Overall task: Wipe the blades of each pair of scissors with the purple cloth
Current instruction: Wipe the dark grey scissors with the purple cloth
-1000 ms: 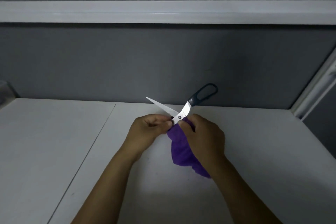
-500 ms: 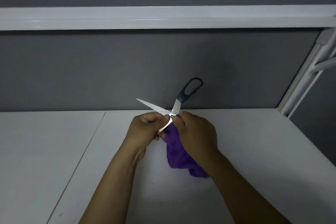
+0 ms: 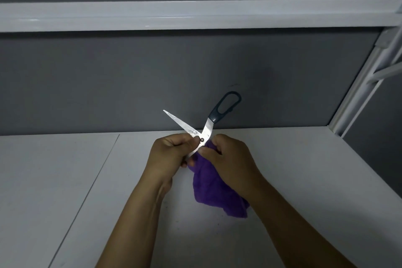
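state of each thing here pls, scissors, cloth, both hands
scissors: blades spread open, held up off the table, one blade pointing up and left, one dark handle loop up and right
purple cloth: bunched, hanging from the right hand, touching the scissors just below the pivot
left hand: fingers curled, gripping the scissors beside the pivot
right hand: pinching the purple cloth against the scissors

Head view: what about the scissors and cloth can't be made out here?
1. Second handle of the scissors: head view, hidden behind the left hand, right hand or purple cloth.
2. Lower blade: head view, tip hidden between the hands.
3. Marks on the upper blade: head view, too small and dim.
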